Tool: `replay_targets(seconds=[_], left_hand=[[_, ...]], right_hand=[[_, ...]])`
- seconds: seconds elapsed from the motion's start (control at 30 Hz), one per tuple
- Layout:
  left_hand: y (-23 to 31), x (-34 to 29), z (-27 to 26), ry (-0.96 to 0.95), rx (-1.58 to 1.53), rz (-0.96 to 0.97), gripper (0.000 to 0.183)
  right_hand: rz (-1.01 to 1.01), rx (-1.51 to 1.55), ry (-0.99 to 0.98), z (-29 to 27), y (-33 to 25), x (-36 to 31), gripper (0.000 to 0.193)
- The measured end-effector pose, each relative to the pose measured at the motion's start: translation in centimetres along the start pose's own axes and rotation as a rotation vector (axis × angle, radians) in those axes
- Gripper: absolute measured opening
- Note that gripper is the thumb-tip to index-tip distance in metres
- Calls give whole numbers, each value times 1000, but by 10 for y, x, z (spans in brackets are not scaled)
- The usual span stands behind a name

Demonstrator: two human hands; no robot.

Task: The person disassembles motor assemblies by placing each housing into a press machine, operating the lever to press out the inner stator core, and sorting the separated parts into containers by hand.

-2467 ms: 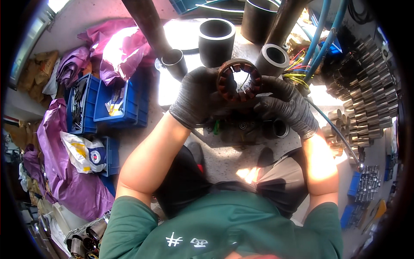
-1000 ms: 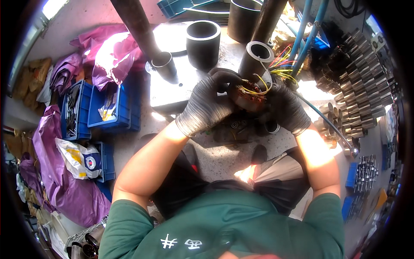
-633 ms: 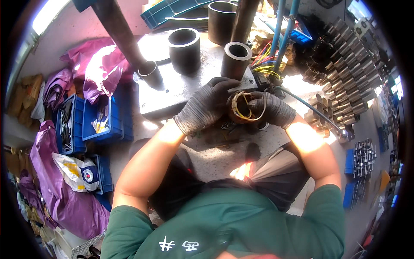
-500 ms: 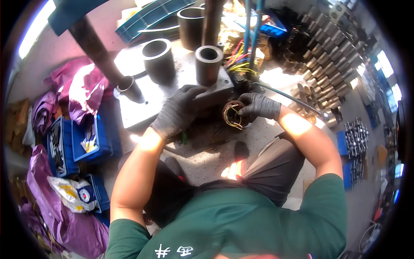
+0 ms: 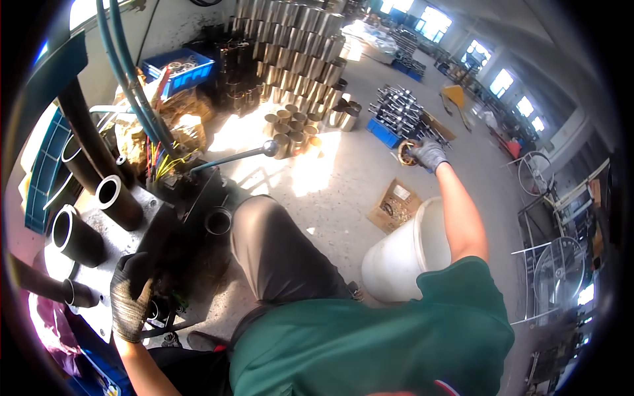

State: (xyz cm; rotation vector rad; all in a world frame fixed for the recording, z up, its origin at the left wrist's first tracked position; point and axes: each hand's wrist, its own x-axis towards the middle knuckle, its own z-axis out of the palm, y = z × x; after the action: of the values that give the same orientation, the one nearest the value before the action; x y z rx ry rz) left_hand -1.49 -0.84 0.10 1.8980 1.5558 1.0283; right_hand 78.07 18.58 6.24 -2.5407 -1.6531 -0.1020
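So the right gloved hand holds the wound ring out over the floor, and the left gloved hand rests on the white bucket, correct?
Not quite. In the head view the left hand rests on the dark machine beside the steel sleeves, not on the white bucket. The right hand does hold the wound ring out over the floor.

Single head view, fisheye, looking steeply down over the person's green-shirted torso [image 5: 370,343] and knee. It is facing the concrete floor [image 5: 330,178], tilting right toward the far hall windows. Machine base [image 5: 132,231] is sitting close at lower left; stacked metal cylinders [image 5: 290,39] are lying farther off.
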Motion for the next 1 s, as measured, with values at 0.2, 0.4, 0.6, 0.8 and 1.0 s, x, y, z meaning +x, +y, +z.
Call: replay_targets(seconds=[0.2,0.4,0.6,0.8,1.0], left_hand=[[5,6,20,-86,-41,24,46],[-4,6,32,-187,-11,-20,46],[-24,8,45,-206,-70,-146,56],[-49,2,28,-141,-40,-58,55],[-51,-5,-15,117,78,-88,30]], right_hand=[[539,-21,-230,18,161,-102,38],[429,-276,-934,133,192,-188,31],[319,-242,-1350,205,193,-216,32],[298,-235,-746,154,230,-140,33],[56,-33,-417,48,248,51,27]])
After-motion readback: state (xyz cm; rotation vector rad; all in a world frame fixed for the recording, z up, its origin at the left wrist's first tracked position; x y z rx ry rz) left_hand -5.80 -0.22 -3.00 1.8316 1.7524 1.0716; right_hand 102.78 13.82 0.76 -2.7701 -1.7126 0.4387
